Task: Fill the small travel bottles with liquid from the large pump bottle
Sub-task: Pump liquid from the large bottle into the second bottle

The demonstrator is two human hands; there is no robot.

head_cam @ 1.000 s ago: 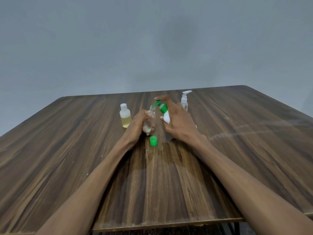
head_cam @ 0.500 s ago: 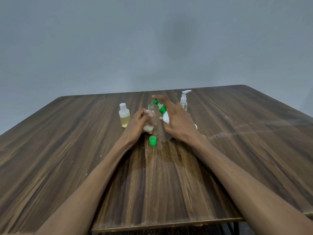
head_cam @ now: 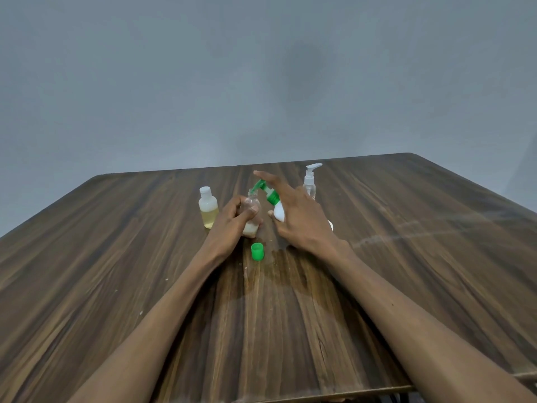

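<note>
Three small bottles (head_cam: 251,212), one pump bottle (head_cam: 275,203); fingers seemingly grip both.

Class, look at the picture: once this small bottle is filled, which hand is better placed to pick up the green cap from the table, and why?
Probably the right hand: it can let go of the pump bottle, while the left hand grips the uncapped small bottle. The green cap lies between both wrists.

Dark wood-grain table (head_cam: 406,257) (wet patch near centre), plain grey wall (head_cam: 261,68).
</note>
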